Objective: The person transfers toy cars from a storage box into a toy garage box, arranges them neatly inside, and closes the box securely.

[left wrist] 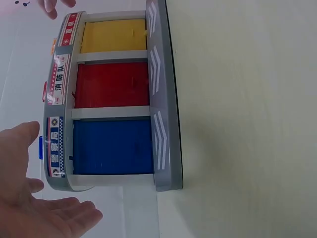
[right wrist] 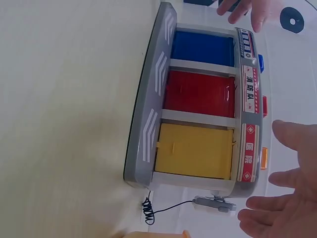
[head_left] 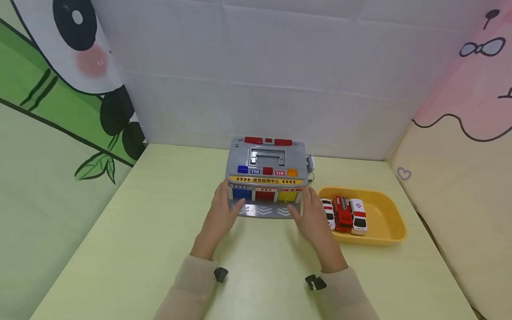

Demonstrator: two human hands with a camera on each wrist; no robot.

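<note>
A grey toy garage (head_left: 266,180) with blue, red and yellow doors stands at the back of the table. All three doors (left wrist: 113,85) are down. My left hand (head_left: 219,214) is at the garage's left side, fingers extended and thumb spread toward the front. On the opposite side, my right hand (head_left: 314,218) mirrors it, with the thumb near the front ramp. In both wrist views neither hand grips anything, and a gap shows between the fingers and the garage. A small grey handset (right wrist: 214,203) on a coiled black cord hangs at the garage's right side.
To the right is a yellow tray (head_left: 386,218), just past my right hand. Inside it lie a white toy car (head_left: 329,213), partly covered by my hand, a red toy fire truck (head_left: 343,214) and a white toy ambulance (head_left: 358,216). A white wall (head_left: 272,98) rises behind the garage.
</note>
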